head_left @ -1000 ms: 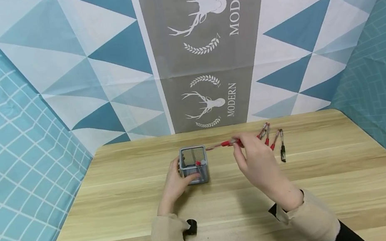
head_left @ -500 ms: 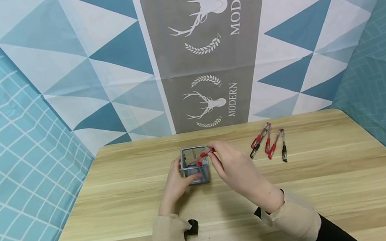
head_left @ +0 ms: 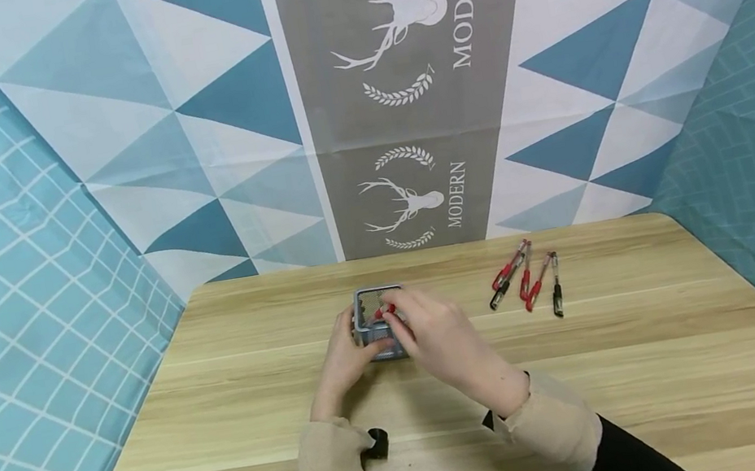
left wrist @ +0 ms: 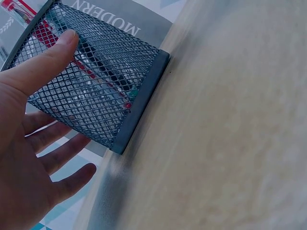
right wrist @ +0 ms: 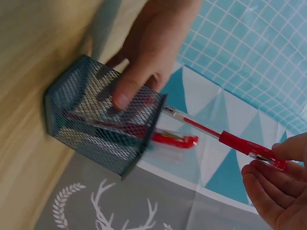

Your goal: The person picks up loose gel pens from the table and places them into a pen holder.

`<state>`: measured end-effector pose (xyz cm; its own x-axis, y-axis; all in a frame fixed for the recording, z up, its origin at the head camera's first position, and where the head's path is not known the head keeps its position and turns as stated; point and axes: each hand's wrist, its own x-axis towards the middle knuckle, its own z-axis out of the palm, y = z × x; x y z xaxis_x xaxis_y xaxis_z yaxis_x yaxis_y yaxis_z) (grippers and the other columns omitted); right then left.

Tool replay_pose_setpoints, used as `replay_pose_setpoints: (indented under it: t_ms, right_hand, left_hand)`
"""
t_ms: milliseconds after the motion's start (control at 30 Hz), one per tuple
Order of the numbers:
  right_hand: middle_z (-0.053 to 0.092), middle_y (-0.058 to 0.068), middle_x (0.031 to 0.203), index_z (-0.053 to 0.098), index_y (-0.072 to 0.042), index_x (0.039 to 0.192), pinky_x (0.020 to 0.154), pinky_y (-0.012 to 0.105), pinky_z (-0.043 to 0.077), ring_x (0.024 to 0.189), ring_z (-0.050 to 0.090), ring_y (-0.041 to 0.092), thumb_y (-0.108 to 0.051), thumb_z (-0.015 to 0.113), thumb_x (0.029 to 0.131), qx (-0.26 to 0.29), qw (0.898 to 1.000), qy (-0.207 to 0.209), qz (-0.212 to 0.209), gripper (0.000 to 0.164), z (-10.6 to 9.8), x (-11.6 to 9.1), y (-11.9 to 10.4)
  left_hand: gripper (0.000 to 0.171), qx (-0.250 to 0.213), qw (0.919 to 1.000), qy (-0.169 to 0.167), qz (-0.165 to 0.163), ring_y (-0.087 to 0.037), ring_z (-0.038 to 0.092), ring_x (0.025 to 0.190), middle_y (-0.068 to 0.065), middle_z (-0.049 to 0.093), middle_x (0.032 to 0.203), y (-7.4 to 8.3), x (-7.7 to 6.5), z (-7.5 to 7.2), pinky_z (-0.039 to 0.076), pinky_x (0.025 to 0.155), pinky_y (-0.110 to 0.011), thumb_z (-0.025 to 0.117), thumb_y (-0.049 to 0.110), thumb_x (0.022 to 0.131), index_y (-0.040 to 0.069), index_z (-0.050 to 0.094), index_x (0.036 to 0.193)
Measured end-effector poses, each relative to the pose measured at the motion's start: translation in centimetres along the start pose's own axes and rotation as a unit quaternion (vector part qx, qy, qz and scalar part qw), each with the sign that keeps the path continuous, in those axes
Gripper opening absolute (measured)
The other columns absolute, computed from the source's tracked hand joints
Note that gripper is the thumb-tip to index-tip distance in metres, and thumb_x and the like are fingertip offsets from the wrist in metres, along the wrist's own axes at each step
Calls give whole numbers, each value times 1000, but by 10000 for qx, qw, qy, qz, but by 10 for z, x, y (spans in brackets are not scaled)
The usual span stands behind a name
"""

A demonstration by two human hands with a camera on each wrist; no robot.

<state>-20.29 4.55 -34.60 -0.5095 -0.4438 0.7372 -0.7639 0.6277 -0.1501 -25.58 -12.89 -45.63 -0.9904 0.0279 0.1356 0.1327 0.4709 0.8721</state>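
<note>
A dark metal-mesh pen holder (head_left: 372, 328) stands upright on the wooden table in the head view. My left hand (head_left: 341, 362) holds it, the thumb lying on the near mesh wall (left wrist: 112, 62) and the fingers around the far side. Between thumb and fingers, my right hand (head_left: 440, 338) pinches a red pen (right wrist: 235, 142) by its end. That pen slants over the rim, its other end just inside the holder's opening. Another red-capped pen (right wrist: 175, 139) stands in the holder, with a clear, pale pen end beside it. The mesh partly hides what is inside.
To the right lie several loose pens: red ones (head_left: 539, 284) and black-capped ones, including a black pen (head_left: 555, 288) at the far right of the group. A patterned cloth backdrop (head_left: 241, 125) rises behind the table's back edge (head_left: 265, 276).
My right hand has moved left from beside the loose pens to the holder, bringing the red pen over the rim and into its opening. The left hand has stayed on the holder.
</note>
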Motion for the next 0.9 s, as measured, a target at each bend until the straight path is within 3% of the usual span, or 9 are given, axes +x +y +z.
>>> replay_pose_setpoints:
  t_ms: [333, 600, 900]
  right_hand:
    - [65, 5, 91, 63, -5, 100, 73, 25, 54, 82, 63, 16, -8, 67, 80, -96, 9997, 55, -197, 20, 19, -2, 3]
    - [67, 6, 91, 63, -4, 100, 71, 26, 53, 79, 64, 17, -7, 68, 78, -305, 9992, 38, -238, 23, 29, -5, 7]
    - [68, 5, 90, 64, -3, 97, 75, 29, 53, 80, 64, 17, -8, 69, 77, -272, 9991, -13, -313, 21, 38, -7, 15]
  left_hand:
    - [84, -90, 9999, -82, -37, -31, 40, 124, -11, 40, 136, 0, -1, -1, 33, 103, -49, 78, 26, 70, 10, 33, 138]
    - [83, -177, 9998, -107, 7, -31, 38, 125, -12, 38, 137, -2, 0, -1, 31, 105, -49, 77, 26, 72, 10, 32, 139]
    - [85, -151, 9998, -117, -20, -31, 39, 125, -11, 39, 136, 0, -1, -2, 31, 104, -49, 78, 29, 70, 11, 33, 139]
